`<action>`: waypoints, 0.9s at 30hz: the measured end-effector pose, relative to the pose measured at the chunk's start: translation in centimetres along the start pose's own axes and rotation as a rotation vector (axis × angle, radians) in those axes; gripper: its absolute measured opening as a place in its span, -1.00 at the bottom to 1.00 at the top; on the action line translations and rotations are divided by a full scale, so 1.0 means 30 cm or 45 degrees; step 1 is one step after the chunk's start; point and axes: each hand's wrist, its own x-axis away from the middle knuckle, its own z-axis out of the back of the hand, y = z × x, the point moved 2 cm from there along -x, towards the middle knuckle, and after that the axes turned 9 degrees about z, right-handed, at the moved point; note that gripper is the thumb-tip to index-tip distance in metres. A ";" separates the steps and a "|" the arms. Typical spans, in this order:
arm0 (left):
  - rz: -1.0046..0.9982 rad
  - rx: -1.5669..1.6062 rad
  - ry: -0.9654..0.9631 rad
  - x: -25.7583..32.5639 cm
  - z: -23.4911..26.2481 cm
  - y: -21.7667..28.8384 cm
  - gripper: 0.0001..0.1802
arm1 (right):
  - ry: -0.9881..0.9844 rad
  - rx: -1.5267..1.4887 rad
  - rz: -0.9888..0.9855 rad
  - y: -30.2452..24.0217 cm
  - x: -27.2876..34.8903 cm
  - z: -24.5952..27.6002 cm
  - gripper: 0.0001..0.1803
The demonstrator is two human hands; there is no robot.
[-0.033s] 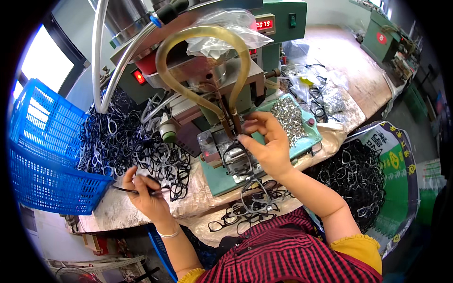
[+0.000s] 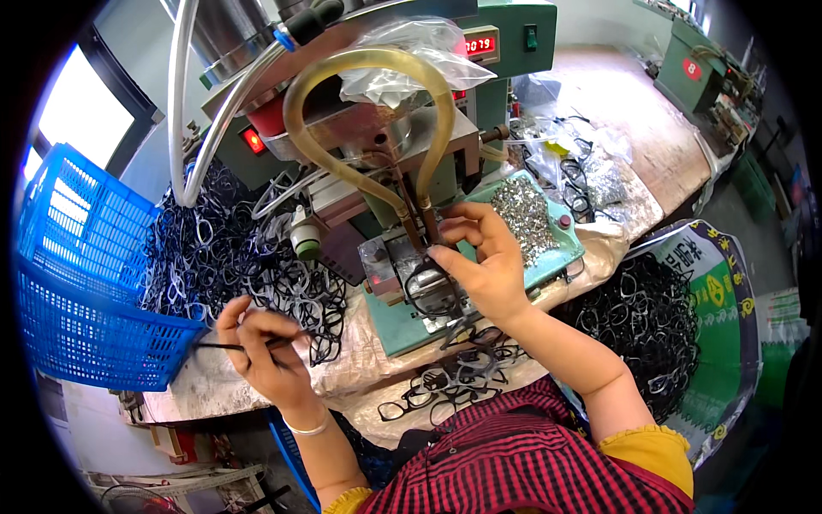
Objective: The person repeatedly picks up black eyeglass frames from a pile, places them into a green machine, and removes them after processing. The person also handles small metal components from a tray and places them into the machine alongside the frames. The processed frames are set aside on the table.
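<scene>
My right hand [image 2: 488, 261] is at the machine's work point, its thumb and index finger pinched on a dark eyeglass frame [image 2: 431, 293]. One rim of the frame lies over the metal fixture [image 2: 441, 321], right below two thin brown feed tubes [image 2: 411, 227]; my fingertips partly hide it. My left hand [image 2: 267, 351] is raised at the left, in front of the pile of frames, with its fingers curled round a slender dark stick-like tool [image 2: 221, 346]. Motion blurs this tool, and its exact kind does not show.
A blue plastic basket [image 2: 98, 283] stands left beside a heap of dark eyeglass frames [image 2: 214, 248]. Small metal parts fill a green tray [image 2: 561, 247] on the right. Loose frames [image 2: 449, 381] lie at the table's front edge; a sack of frames [image 2: 646, 330] stands to the right.
The eyeglass frame under my right hand has turned, so its lower rim no longer hangs toward me over the front edge. My left hand has shifted slightly, with the dark tool tilting.
</scene>
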 end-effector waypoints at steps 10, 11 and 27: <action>0.384 0.181 -0.704 0.023 -0.268 0.134 -0.53 | -0.286 0.141 -0.116 -0.125 0.008 0.053 -0.57; 0.777 0.470 -0.966 0.065 -0.295 0.105 -0.52 | -0.264 0.516 0.223 -0.060 -0.004 0.123 -0.70; 1.697 1.187 -0.981 0.213 -0.438 -0.113 -0.53 | -0.150 1.468 0.227 0.173 -0.048 0.416 -0.84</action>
